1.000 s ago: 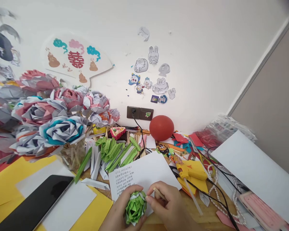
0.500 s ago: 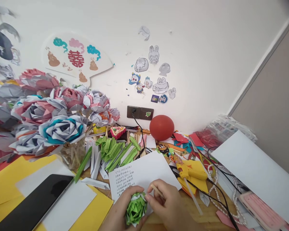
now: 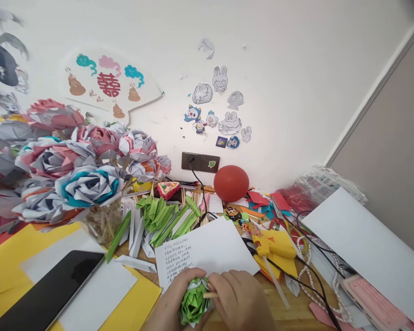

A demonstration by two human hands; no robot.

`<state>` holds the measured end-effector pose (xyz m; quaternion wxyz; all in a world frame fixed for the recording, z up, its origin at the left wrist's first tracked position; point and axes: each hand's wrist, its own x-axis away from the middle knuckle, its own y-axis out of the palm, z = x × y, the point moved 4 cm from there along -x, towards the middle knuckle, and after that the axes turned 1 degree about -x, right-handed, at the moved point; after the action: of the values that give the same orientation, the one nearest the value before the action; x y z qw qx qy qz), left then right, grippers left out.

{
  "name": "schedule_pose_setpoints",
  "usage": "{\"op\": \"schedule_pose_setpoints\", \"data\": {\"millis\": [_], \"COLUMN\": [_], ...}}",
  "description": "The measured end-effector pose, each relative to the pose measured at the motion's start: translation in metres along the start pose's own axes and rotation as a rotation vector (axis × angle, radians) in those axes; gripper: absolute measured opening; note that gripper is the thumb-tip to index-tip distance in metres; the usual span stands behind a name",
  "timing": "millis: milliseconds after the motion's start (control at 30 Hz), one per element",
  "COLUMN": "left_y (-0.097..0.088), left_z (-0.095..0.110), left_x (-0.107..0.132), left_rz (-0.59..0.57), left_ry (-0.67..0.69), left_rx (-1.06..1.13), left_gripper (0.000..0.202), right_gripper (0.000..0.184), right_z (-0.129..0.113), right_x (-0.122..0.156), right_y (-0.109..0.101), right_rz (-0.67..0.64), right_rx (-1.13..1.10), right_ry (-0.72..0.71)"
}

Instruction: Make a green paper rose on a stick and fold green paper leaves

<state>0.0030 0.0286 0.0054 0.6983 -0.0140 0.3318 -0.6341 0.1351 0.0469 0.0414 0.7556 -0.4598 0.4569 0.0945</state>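
Observation:
A green folded-paper flower [image 3: 194,301] with some white paper at its edge is held low in the middle of the view. My left hand [image 3: 170,299] wraps round its left side, thumb along the top. On its right, my right hand [image 3: 239,299] grips a thin wooden stick [image 3: 210,295], whose end points left against the flower. The right fingertips touch the flower's upper edge. Beneath and beyond the hands lies a white sheet with handwriting [image 3: 207,246].
Folded green paper strips [image 3: 165,216] lie behind the sheet. Left are a vase of paper flowers [image 3: 89,184] and a black phone [image 3: 51,294]. Right are a yellow glue gun [image 3: 272,246], cables, a pearl string [image 3: 305,276] and a white board [image 3: 372,248]. A red balloon [image 3: 231,183] rests by the wall.
My right hand has turned, and the stick's end has swung down and left against the flower. My left hand and the flower have hardly moved.

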Motion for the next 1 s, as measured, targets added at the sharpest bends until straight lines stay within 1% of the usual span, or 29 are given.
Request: {"op": "schedule_pose_setpoints", "data": {"millis": [67, 133, 200, 267, 367, 433, 500, 600, 667, 767, 833, 900, 1000], "left_y": [-0.001, -0.002, -0.001, -0.001, -0.002, -0.002, 0.0, 0.002, 0.002, 0.004, 0.004, 0.003, 0.0], "left_z": [0.0, -0.001, -0.003, -0.005, -0.009, -0.011, -0.012, -0.014, -0.017, -0.023, -0.027, -0.03, -0.034], "left_x": [0.0, 0.0, 0.0, 0.001, 0.001, 0.001, 0.001, 0.002, 0.003, 0.002, 0.001, -0.002, -0.006], "left_rz": [0.004, 0.015, -0.008, -0.007, 0.067, 0.094, 0.093, 0.088, 0.087, 0.065, 0.043, 0.025, 0.022], "left_ry": [0.002, -0.017, -0.051, -0.094, -0.163, -0.195, -0.209, -0.212, -0.233, -0.285, -0.294, -0.283, -0.266], "left_rx": [0.0, 0.012, 0.028, 0.046, 0.08, 0.103, 0.124, 0.131, 0.135, 0.183, 0.221, 0.23, 0.189], "left_gripper": [0.037, 0.036, 0.034, 0.034, 0.042, 0.048, 0.049, 0.044, 0.046, 0.059, 0.062, 0.057, 0.051], "right_gripper": [0.028, 0.03, 0.03, 0.027, 0.026, 0.027, 0.028, 0.027, 0.025, 0.029, 0.032, 0.029, 0.026], "right_z": [-0.002, -0.001, 0.003, 0.01, 0.017, 0.017, 0.016, 0.016, 0.018, 0.027, 0.037, 0.047, 0.059], "right_x": [0.003, 0.006, 0.006, 0.006, 0.005, 0.005, 0.006, 0.009, 0.01, 0.013, 0.015, 0.016, 0.017], "right_y": [0.001, 0.003, 0.005, 0.008, 0.011, 0.013, 0.015, 0.02, 0.024, 0.029, 0.029, 0.026, 0.022], "right_rz": [0.025, 0.009, -0.065, -0.165, -0.3, -0.38, -0.44, -0.488, -0.52, -0.564, -0.549, -0.518, -0.488], "right_rx": [0.029, -0.013, -0.193, -0.435, -0.689, -0.79, -0.863, -0.942, -0.997, -1.02, -0.969, -0.895, -0.774], "right_ry": [-0.003, 0.039, 0.136, 0.286, 0.508, 0.595, 0.651, 0.718, 0.772, 0.924, 1.004, 1.006, 0.91]}}
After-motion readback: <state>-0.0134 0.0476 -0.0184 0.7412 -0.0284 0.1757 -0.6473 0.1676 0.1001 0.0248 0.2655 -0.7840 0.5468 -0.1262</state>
